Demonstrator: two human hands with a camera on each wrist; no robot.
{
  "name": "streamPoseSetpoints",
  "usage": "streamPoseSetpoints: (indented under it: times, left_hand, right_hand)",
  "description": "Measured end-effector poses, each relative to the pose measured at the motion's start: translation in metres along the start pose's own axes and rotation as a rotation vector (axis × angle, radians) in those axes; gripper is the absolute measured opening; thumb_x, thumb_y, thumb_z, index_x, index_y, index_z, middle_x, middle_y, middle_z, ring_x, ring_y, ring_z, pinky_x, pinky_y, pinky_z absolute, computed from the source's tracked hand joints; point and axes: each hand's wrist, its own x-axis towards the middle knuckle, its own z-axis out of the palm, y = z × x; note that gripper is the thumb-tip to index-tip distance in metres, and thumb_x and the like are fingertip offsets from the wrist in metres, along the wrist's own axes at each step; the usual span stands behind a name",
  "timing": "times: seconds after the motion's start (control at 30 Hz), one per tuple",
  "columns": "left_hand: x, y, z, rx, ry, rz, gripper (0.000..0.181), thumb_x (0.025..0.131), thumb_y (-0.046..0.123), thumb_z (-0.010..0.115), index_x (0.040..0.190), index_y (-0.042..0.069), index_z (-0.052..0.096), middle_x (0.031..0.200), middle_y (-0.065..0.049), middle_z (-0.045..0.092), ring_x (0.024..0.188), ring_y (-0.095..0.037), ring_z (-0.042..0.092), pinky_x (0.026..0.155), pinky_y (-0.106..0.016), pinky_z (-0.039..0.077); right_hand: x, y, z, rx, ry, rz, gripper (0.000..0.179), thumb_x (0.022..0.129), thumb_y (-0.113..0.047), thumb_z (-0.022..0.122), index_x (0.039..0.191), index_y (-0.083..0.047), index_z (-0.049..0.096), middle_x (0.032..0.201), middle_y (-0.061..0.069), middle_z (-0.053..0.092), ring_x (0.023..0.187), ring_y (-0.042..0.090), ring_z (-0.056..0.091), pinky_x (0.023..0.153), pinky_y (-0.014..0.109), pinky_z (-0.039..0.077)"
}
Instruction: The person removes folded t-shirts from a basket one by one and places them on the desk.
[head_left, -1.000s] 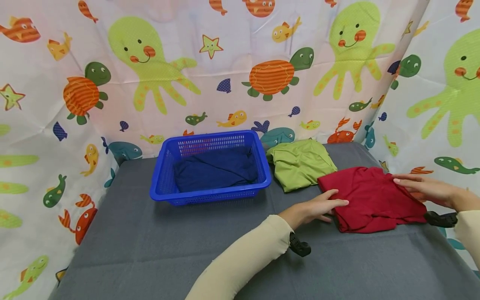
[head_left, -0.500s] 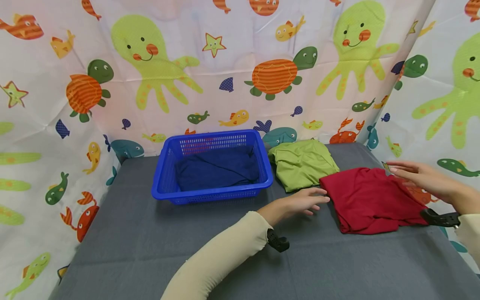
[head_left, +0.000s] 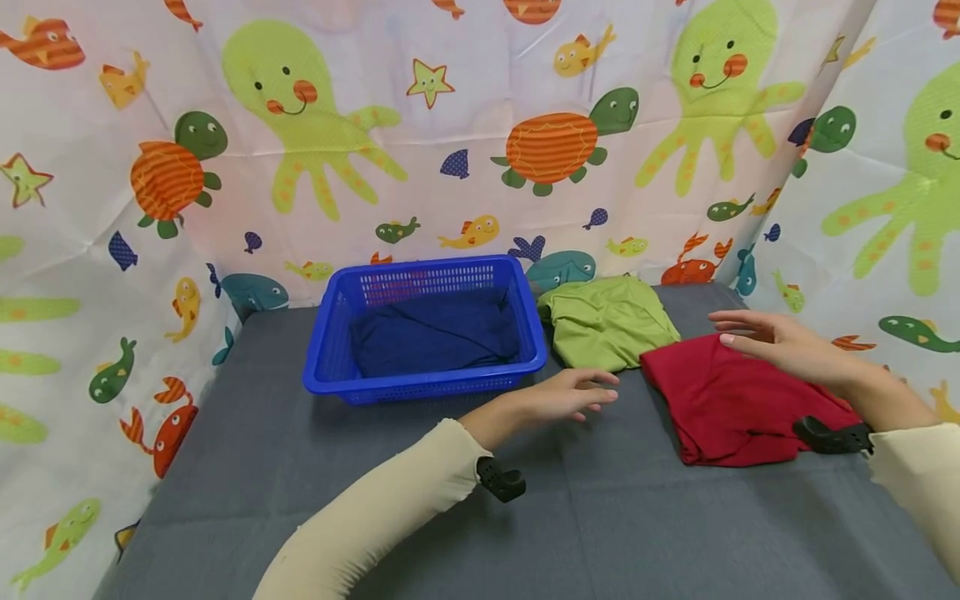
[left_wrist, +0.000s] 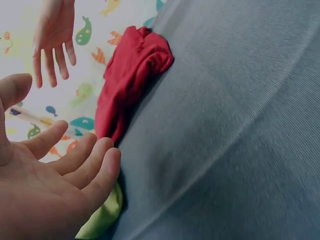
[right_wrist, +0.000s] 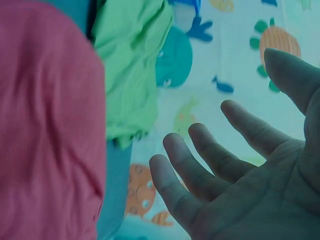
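Note:
My left hand (head_left: 553,397) hangs over the grey table between the blue basket and the red cloth, fingers loosely spread and holding nothing. Above the far part of the red folded cloth (head_left: 720,408) is my right hand (head_left: 787,343), its fingers extended and nothing in them. In the right wrist view the fingers (right_wrist: 200,175) stand apart from the red cloth (right_wrist: 50,125). A lime-green folded cloth (head_left: 611,321) lies behind the red one, beside the basket. Inside the blue plastic basket (head_left: 420,385) rests a dark navy cloth (head_left: 435,333).
A grey cloth covers the table (head_left: 247,467). Curtains (head_left: 480,108) printed with sea animals stand along the back and both sides. The basket sits near the back curtain, left of the green cloth.
Both hands have come off the red cloth. The left hand has moved left toward the basket; the right hand has lifted and shifted left above the cloth. The cloths stay put.

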Motion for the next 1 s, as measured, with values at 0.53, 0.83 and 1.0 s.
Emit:
streamPoseSetpoints:
  times: [0.53,0.83,1.0]
  left_hand:
    - [-0.048,-0.011,-0.032,0.040,0.046,0.011,0.043,0.108,0.034,0.048,0.148,0.019,0.049,0.149,-0.015,0.054,0.139,-0.035,0.050,0.111,-0.052,0.046]
    - [-0.075,-0.002,-0.049,0.076,0.092,0.048,0.043,0.108,0.033,0.048,0.149,0.022,0.048,0.152,-0.008,0.052,0.139,-0.027,0.051,0.111,-0.048,0.047]
    - [-0.093,0.005,-0.068,0.100,0.134,0.081,0.047,0.108,0.035,0.048,0.152,0.020,0.045,0.155,-0.008,0.049,0.139,-0.028,0.051,0.111,-0.048,0.047]
  right_hand:
    - [0.022,-0.042,0.025,0.043,-0.014,-0.177,0.048,0.105,-0.020,0.054,0.151,-0.009,0.045,0.143,-0.005,0.050,0.115,-0.019,0.047,0.090,0.014,0.051]
    - [0.043,-0.075,0.042,0.091,-0.084,-0.219,0.050,0.105,-0.021,0.055,0.152,-0.006,0.044,0.154,0.019,0.047,0.130,0.022,0.057,0.093,0.015,0.051]
    - [0.059,-0.096,0.056,0.096,-0.122,-0.230,0.052,0.105,-0.023,0.055,0.152,-0.005,0.043,0.155,0.019,0.046,0.137,0.043,0.050,0.097,0.023,0.053]
